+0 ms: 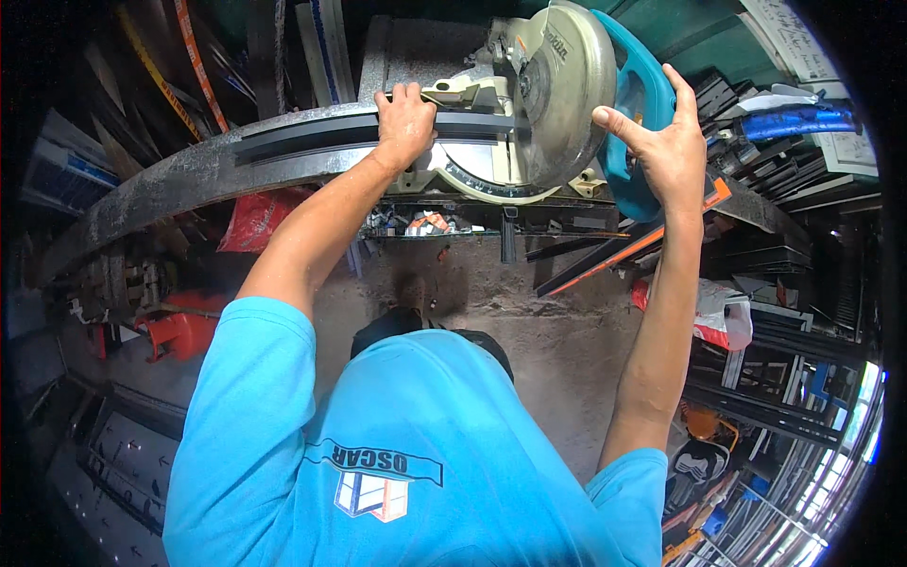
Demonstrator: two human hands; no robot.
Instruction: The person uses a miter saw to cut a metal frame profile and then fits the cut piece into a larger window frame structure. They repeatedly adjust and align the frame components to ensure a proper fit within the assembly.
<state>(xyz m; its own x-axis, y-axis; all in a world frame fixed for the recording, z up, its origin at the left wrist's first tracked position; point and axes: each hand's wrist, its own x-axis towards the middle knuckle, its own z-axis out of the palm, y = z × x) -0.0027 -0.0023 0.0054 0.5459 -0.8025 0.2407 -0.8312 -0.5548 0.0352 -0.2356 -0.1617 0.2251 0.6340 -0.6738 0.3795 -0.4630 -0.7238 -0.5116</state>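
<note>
A mitre saw (pixel 567 104) with a pale metal blade guard and a teal body stands at the far side of the bench. My right hand (pixel 669 151) is at its teal handle (pixel 635 184), thumb stretched toward the guard; part of the fingers is hidden behind the handle. With its fingers curled over, my left hand (pixel 406 123) holds a long dark metal profile (pixel 312 135) down beside the saw's fence. The profile lies along the bench and reaches right onto the saw's base (pixel 491 184). Where it meets the blade is hidden by the guard.
A worn metal bench top (pixel 189 175) runs left from the saw. Long strips and bars (pixel 326 52) lean behind it. Below the saw a shelf holds small items (pixel 430 223). An orange-edged dark bar (pixel 624 250) slants at right. A red machine (pixel 179 331) stands at lower left.
</note>
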